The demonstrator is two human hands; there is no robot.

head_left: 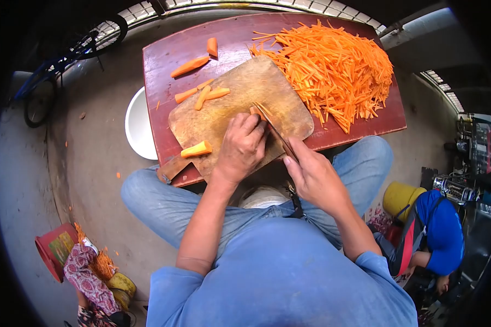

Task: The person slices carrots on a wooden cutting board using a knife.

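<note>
My left hand (243, 144) presses with curled fingers on a carrot piece (257, 113) on the wooden cutting board (202, 122). A knife (276, 131) is in my right hand (312, 174), its blade standing on edge against the carrot, right beside my left fingers. Thin cut strips lie at the blade's far end. Several carrot pieces (202, 97) rest on the board's left part, and a thicker chunk (197, 149) lies near its lower left edge. A large heap of carrot sticks (338, 68) covers the right side of the red table (229, 35).
Two carrot chunks (190, 66) lie on the table beyond the board. A white basin (140, 125) stands left of the table. People sit at lower left and lower right, near a red bucket (53, 253) and a yellow bucket (401, 200). A bicycle (54, 68) is at upper left.
</note>
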